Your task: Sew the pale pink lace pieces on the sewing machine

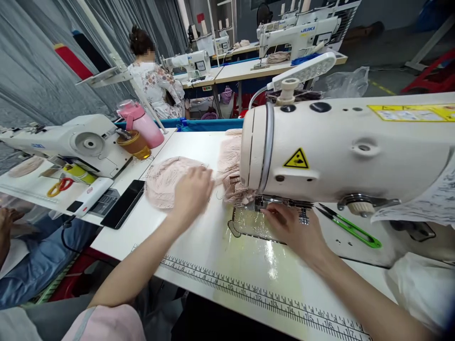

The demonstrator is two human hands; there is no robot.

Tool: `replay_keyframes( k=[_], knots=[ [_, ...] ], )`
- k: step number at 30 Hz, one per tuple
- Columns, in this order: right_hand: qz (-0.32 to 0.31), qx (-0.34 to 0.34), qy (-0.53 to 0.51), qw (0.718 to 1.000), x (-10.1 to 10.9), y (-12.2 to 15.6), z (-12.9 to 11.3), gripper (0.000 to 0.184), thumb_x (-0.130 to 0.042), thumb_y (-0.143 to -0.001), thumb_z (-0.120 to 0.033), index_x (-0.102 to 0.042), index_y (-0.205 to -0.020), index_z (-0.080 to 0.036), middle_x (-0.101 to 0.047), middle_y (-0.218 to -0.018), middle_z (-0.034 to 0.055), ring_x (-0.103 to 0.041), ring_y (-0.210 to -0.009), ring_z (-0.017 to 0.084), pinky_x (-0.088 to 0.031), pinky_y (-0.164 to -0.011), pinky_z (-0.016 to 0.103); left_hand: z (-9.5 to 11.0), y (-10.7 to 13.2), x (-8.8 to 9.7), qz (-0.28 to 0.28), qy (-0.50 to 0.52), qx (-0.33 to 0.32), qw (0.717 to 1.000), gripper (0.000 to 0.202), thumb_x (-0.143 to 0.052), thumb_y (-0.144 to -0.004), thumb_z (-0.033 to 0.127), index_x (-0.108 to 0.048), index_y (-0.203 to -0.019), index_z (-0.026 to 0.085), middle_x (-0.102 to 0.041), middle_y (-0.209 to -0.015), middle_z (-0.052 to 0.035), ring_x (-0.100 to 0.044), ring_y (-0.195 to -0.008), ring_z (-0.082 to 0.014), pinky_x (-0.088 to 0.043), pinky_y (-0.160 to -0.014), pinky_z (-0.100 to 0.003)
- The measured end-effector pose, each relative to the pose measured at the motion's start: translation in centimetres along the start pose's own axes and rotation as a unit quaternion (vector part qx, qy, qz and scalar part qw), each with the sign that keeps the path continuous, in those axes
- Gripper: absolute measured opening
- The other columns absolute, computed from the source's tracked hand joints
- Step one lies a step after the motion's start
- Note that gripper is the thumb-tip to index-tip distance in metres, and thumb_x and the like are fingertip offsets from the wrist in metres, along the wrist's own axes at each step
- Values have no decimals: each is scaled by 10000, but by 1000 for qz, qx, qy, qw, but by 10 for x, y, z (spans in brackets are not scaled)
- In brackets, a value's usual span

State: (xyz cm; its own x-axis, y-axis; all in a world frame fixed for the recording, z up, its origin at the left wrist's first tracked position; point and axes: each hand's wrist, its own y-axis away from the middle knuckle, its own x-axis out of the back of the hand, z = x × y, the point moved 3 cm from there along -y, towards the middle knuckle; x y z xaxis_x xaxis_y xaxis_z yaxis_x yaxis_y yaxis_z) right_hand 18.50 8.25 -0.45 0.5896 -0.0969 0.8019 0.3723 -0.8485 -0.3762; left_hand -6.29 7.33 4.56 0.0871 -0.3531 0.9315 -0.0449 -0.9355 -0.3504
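A white sewing machine [320, 142] stands on the table in front of me. Bunched pale pink fabric [232, 166] with loose threads lies behind and left of its presser foot. My left hand [194, 192], blurred, has curled fingers at a thin pink strip running toward that bunch. Under this hand lies a round, flat pile of pink fabric pieces [161, 182]. My right hand [298, 232] is beside the presser foot, thumb and fingers drawn together; the machine partly covers them, and what they hold is unclear. Green-handled thread snips [351, 227] lie right of it.
A ruler strip [249, 289] runs along the front edge. Leftward are a black phone [124, 203], a cup [134, 144], a pink bottle [144, 123], scissors [59, 186] and another sewing machine [81, 142]. One person [156, 85] sits beyond; another's hand [9, 222] shows at far left.
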Motion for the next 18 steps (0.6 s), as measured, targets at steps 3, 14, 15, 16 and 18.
replay_keyframes(
  k=[3, 14, 15, 16, 18],
  knots=[
    [-19, 6, 8, 1000, -2, 0, 0, 355, -415, -958, -426, -662, -773, -250, -613, -547, -7, -484, -511, 145, -219, -529, 285, -38, -9, 7, -36, -3, 85, 996, 273, -434, -940, 291, -668, -989, 160, -668, -1034, -133, -596, -1021, -299, -462, -745, -367],
    [2, 41, 49, 998, -2, 2, 3, 347, -396, -971, -405, -643, -801, -229, -580, -604, 29, -501, -624, 162, -215, -584, 306, -96, -9, 21, 14, 239, 186, 953, 269, -530, -770, 394, -704, -786, 190, -717, -788, -21, -648, -756, -191, -500, -705, -272],
    [3, 41, 54, 998, -1, 2, 2, 341, -400, -971, -402, -638, -801, -225, -579, -607, 30, -502, -629, 161, -217, -587, 306, -101, -10, 24, 20, 265, 194, 944, 296, -526, -762, 413, -705, -791, 179, -716, -792, -30, -650, -757, -189, -516, -709, -270],
    [-2, 39, 58, 998, -1, 2, 2, 338, -400, -972, -398, -632, -799, -221, -575, -603, 27, -500, -626, 158, -221, -590, 305, -105, -10, 27, 23, 289, 200, 936, 317, -529, -753, 431, -706, -794, 172, -715, -795, -37, -651, -759, -190, -530, -711, -272],
    [-22, 32, 63, 997, -1, 1, 1, 347, -386, -977, -391, -620, -790, -217, -562, -576, 16, -492, -602, 148, -231, -594, 303, -111, -10, 33, 13, 330, 206, 921, 335, -558, -725, 459, -716, -784, 169, -715, -792, -47, -654, -757, -194, -553, -715, -285]
  ],
)
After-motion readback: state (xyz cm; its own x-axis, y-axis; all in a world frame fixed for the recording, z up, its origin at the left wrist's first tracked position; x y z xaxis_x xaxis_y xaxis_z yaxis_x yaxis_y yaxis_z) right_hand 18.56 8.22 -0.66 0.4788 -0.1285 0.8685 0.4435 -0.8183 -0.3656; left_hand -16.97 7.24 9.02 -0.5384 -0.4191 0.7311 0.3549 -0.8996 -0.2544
